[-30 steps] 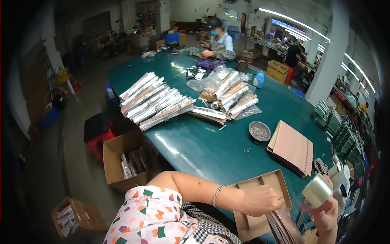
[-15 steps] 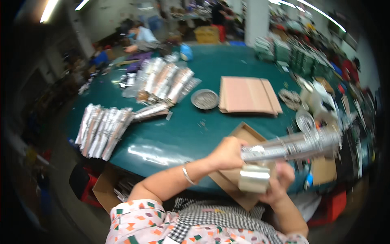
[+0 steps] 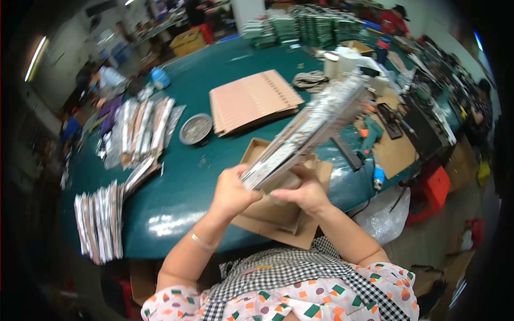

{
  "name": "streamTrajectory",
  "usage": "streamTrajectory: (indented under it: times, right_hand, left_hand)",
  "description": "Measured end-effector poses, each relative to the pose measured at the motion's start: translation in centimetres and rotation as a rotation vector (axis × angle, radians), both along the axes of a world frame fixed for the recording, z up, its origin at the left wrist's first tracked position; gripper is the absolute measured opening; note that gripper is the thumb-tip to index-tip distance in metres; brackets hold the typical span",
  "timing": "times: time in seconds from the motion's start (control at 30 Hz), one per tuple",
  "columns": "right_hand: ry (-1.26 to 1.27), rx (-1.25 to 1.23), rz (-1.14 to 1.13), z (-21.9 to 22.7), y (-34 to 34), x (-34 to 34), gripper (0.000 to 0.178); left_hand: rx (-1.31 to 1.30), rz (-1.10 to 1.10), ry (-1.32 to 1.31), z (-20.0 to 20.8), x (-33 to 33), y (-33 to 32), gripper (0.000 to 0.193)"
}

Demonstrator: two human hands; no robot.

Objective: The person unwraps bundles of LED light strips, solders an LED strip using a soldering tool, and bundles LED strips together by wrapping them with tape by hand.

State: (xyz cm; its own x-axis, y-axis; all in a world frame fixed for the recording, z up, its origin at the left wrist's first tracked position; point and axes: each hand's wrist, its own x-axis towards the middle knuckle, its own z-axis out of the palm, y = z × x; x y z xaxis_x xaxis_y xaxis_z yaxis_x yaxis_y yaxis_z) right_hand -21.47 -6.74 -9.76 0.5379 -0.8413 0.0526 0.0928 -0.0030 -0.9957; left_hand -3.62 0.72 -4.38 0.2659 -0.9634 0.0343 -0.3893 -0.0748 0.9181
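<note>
A long bundle of thin metallic strips with rows of small yellowish squares, like LED light strips (image 3: 302, 134), slants up to the right over the table. Its lower end is in my left hand (image 3: 231, 193), fingers closed around it. My right hand (image 3: 309, 193) is curled just under the bundle around a wide roll of clear tape (image 3: 285, 186), mostly hidden between hand and strips. Beneath both hands lies an open cardboard box (image 3: 262, 213) at the table's near edge.
On the green table (image 3: 182, 184) are wrapped strip bundles (image 3: 99, 222) at left, a metal bowl of small parts (image 3: 196, 129), and a stack of pinkish perforated sheets (image 3: 254, 101). To the right lie a green hand tool (image 3: 370, 134) and a blue-tipped tool (image 3: 378, 175). A red stool (image 3: 431, 195) stands below.
The bundle has swung from nearly level to a steep slant, its far end rising away from me. My right hand has turned, hiding most of the tape roll. The view has shifted right.
</note>
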Motion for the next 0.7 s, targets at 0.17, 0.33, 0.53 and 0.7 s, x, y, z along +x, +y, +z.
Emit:
streamTrajectory:
  times: [0.17,0.33,0.53,0.7]
  right_hand:
    - [-0.025,0.104,0.182,1.2,-0.9,0.0,0.047]
    - [0.008,-0.104,0.338,4.7,-0.1,-2.5,0.032]
    - [0.008,-0.414,0.060,1.8,-0.6,-0.8,0.037]
    - [-0.040,-0.433,0.027,1.5,-0.6,-0.6,0.037]
  left_hand:
    - [0.166,-0.223,0.335,1.5,-0.7,1.4,0.032]
    - [0.496,-0.390,0.539,0.7,-0.4,2.5,0.033]
    - [-0.087,-0.095,-0.286,2.6,-3.9,2.9,0.065]
    - [-0.183,-0.029,-0.125,-3.1,-1.2,2.0,0.059]
